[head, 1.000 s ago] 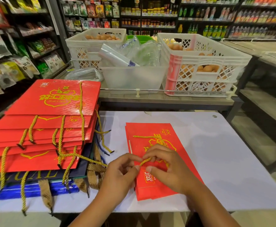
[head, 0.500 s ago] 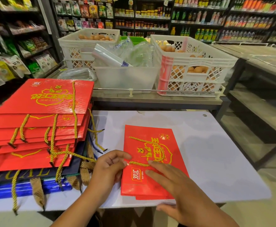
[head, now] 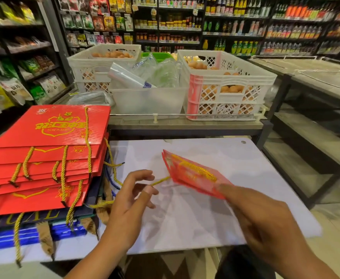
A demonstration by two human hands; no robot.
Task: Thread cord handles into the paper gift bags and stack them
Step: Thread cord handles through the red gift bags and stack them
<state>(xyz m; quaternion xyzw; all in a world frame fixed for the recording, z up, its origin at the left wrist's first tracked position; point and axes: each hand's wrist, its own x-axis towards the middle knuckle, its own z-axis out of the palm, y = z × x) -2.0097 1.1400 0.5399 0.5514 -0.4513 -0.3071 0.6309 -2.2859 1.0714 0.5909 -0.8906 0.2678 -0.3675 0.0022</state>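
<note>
A flat red paper gift bag [head: 193, 174] with gold print hangs tilted above the white table [head: 245, 168], blurred by motion. My right hand [head: 261, 220] grips its near right corner. A gold cord handle [head: 161, 180] runs from the bag's left edge toward my left hand [head: 130, 200], whose fingers are spread; the cord's end lies at the fingertips, and I cannot tell if it is pinched. On the left stands a stack of red bags [head: 44, 158] with gold cord handles hanging over the near edges.
Dark and blue bags [head: 24, 234] lie under the red stack. Behind the table a shelf carries white crates of eggs [head: 225, 85] and a clear tub [head: 149, 99] with plastic bags. Store shelving fills the background. A dark metal rack [head: 316, 137] stands to the right.
The red bag lay flat on the table under both hands. It is now lifted and tilted in my right hand, and my left hand has opened and drawn back to the left.
</note>
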